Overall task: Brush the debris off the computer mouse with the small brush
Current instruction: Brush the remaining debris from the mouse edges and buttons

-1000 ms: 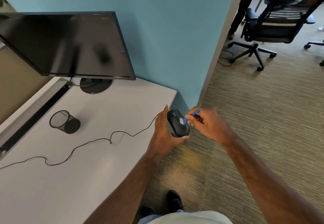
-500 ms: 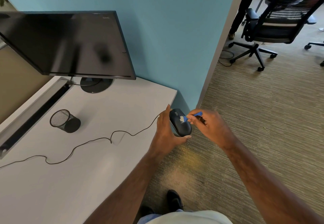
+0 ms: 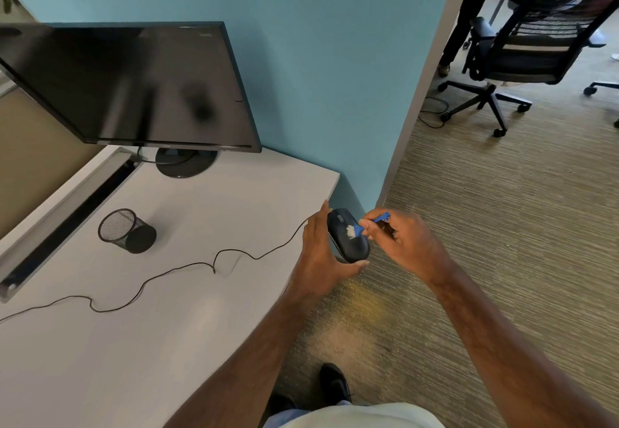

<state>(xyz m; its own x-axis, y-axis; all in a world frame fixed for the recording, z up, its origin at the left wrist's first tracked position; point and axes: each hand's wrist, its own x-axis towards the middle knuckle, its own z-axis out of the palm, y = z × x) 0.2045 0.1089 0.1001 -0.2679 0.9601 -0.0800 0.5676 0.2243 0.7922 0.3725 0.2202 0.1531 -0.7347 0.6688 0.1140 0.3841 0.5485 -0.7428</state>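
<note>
Centre of the frame, just past the counter's point(image 3: 207, 293) right edge and above the carpet: the left hand point(image 3: 318, 260) cradles the black computer mouse point(image 3: 348, 236), fingers wrapped behind it and thumb under its near end. The right hand point(image 3: 407, 243) pinches the small blue brush point(image 3: 371, 223) by its handle, white bristles touching the mouse's top. The mouse's cable point(image 3: 167, 271) trails left across the counter. A mesh pen cup point(image 3: 125, 230) lies tipped over at left, below the dark monitor point(image 3: 134, 85) in the upper left.
</note>
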